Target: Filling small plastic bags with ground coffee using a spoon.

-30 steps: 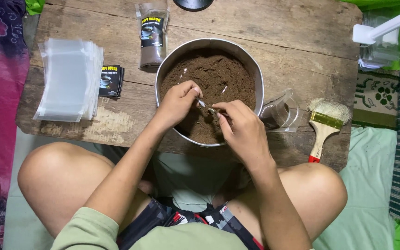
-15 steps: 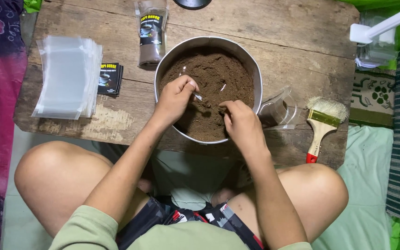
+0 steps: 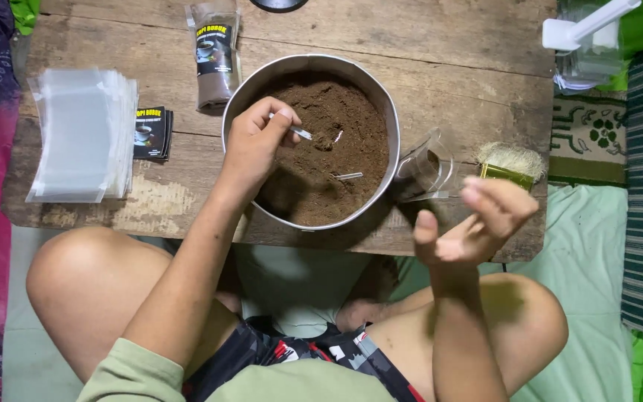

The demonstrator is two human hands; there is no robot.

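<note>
A round metal bowl full of brown powder stands on a worn wooden table. My left hand rests over the bowl's left rim and pinches the handle of a small metal spoon whose tip is in the powder. My right hand hovers off the bowl to the right, palm up, fingers apart and blurred, holding nothing. A small clear plastic piece lies on the powder.
A stack of clear plastic bags and small black labels lie left. A filled packet lies behind the bowl. A clear plastic cup, a paint brush and a white tool are to the right.
My right hand left the powder and swung out to the right, opening above the table edge. My left hand stayed at the bowl with the spoon. The view shifted slightly.
</note>
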